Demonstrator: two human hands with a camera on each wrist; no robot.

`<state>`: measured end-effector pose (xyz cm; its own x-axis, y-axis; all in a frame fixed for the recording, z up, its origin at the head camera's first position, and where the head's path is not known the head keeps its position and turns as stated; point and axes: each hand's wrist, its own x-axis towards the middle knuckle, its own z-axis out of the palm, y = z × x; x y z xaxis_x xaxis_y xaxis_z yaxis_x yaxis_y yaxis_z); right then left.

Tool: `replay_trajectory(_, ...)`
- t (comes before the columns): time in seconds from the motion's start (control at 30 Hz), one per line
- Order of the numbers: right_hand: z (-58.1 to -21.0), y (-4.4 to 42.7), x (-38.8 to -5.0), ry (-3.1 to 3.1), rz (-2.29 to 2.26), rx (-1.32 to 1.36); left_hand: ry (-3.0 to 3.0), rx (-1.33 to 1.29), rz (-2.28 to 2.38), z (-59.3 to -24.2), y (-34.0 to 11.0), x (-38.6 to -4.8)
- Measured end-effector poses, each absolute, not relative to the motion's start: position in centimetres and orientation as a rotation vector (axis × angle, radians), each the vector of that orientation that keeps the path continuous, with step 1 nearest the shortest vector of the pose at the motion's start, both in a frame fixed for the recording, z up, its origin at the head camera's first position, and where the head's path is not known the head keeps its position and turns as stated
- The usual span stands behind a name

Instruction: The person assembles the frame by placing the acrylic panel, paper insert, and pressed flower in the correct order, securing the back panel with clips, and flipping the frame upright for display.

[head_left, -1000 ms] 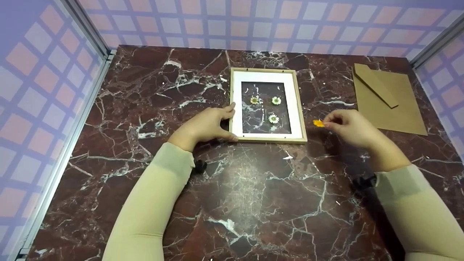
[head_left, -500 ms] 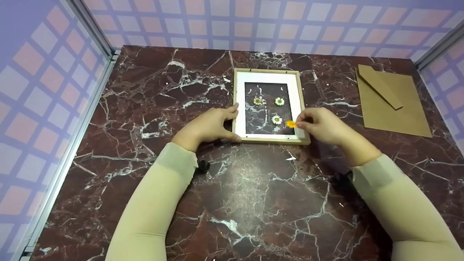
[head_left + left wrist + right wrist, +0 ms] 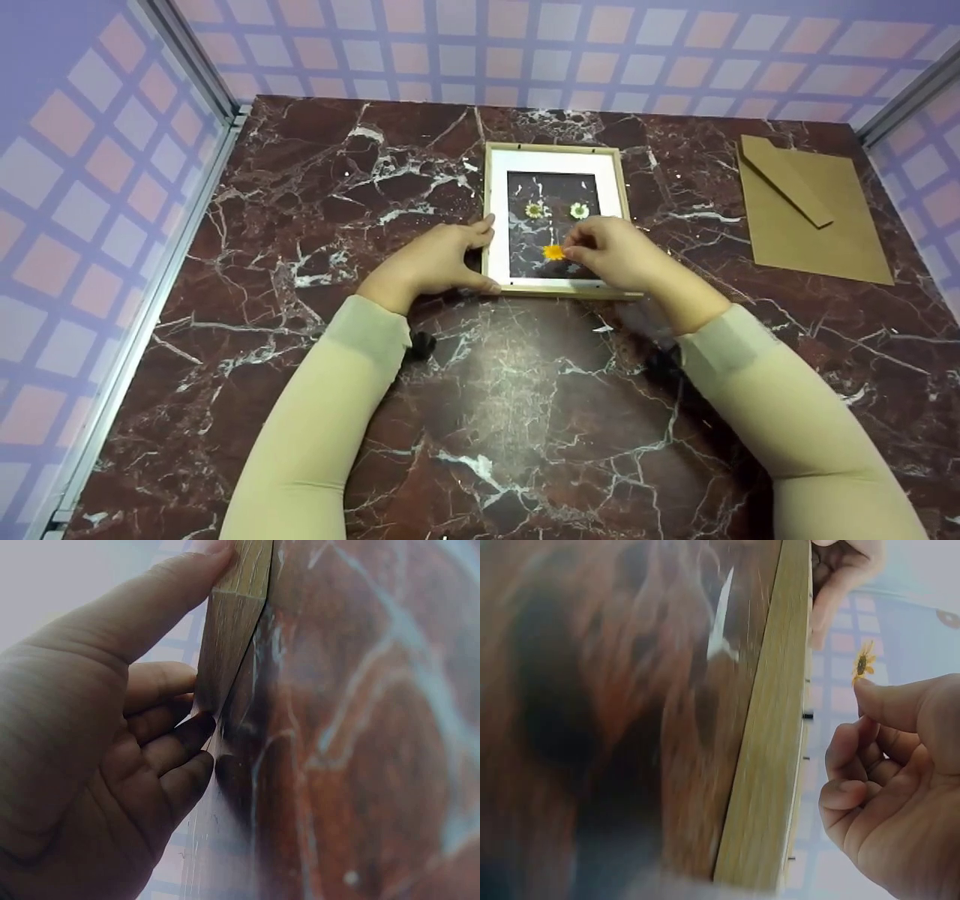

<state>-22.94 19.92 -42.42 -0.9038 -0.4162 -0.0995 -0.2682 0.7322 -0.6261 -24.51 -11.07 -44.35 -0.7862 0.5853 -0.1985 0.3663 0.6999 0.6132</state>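
An orange pressed flower [image 3: 553, 253] is pinched by its edge between the thumb and forefinger of my right hand [image 3: 622, 255], above the lower part of a light wooden picture frame [image 3: 489, 195]. In the right wrist view the flower [image 3: 864, 662] shows a dark centre. My left hand [image 3: 439, 259] holds the frame's near left corner, thumb at the near edge and fingers along the left side. Inside the white mat [image 3: 551, 160] lie a yellow-centred daisy [image 3: 534, 211] and a white daisy [image 3: 579, 211]. My right hand hides the spot of another white daisy.
A brown paper envelope [image 3: 821, 202] with a slanted flap lies at the right on the dark red marbled table [image 3: 480, 420]. Checked walls [image 3: 420, 52] stand at the back and sides. Small dark tabs [image 3: 808, 716] stick up along the frame's edge.
My right hand has carried the orange flower leftward from beside the frame to above its lower middle, covering the lower white daisy. The left hand stays at the frame's corner.
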Motion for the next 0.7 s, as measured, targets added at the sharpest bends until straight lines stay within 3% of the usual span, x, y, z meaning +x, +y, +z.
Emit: replay_trajectory(0.7,-43.3,15.8,-23.8,2.714,-0.730,-0.655,2.544,0.769,0.810,-44.4,-11.1,-24.5)
